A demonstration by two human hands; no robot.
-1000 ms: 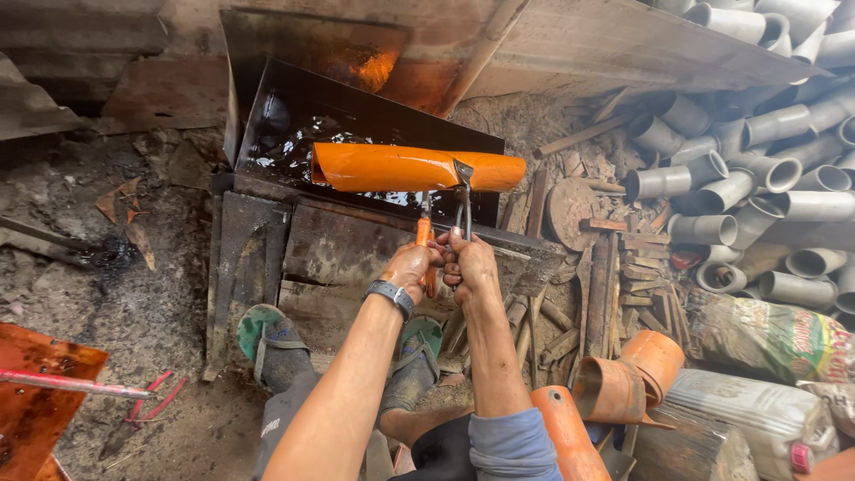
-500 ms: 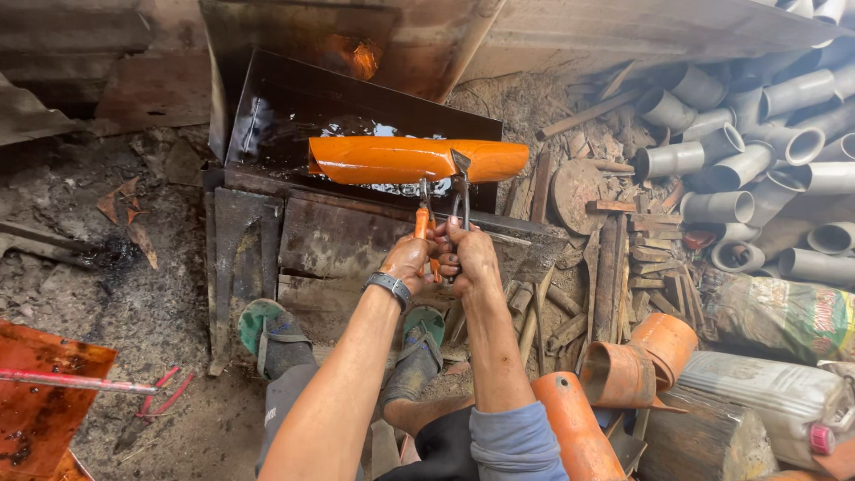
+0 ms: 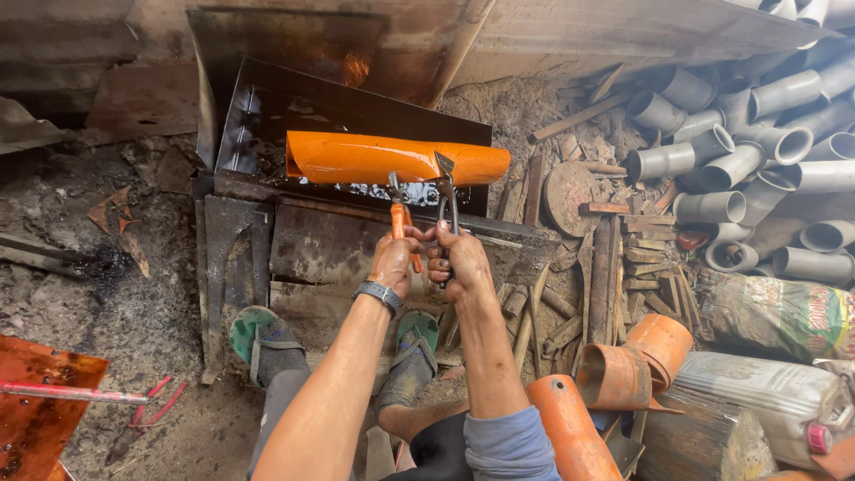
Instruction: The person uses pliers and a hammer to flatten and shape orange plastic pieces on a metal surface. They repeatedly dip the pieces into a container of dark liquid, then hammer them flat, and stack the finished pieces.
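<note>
Both bare forearms reach forward and up from the lower edge of the view, running close together and nearly parallel. The left hand (image 3: pixel 392 260) is closed in a fist, knuckles up, thumb side toward the other hand, with a dark band around its wrist. The right hand (image 3: pixel 459 258) sits just beside it, almost touching, fingers curled tight and the back of the hand facing up. The right arm shows a grey-blue sleeve pushed up near the elbow.
</note>
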